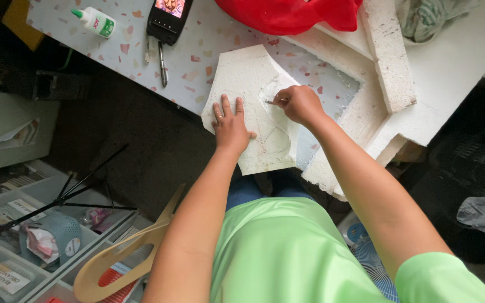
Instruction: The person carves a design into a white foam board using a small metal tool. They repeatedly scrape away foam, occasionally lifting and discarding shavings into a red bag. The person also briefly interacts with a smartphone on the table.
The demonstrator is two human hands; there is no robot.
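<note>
Fingers of the right hand (298, 104) pinch shut on a thin blade (270, 102), its tip in the chalky, crumbly foam slab (242, 76). The left hand (230, 124) lies flat, fingers spread, pinning the slab where it overhangs the speckled desk (197, 50).

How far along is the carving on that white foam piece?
Done so far: a shallow hollow is cut into the foam piece, with a pencilled outline below it. In hand: the left hand presses the piece flat while the right hand works a small blade at the hollow's edge. Left: the outlined area looks uncut, and most of the surface is untouched.
</note>
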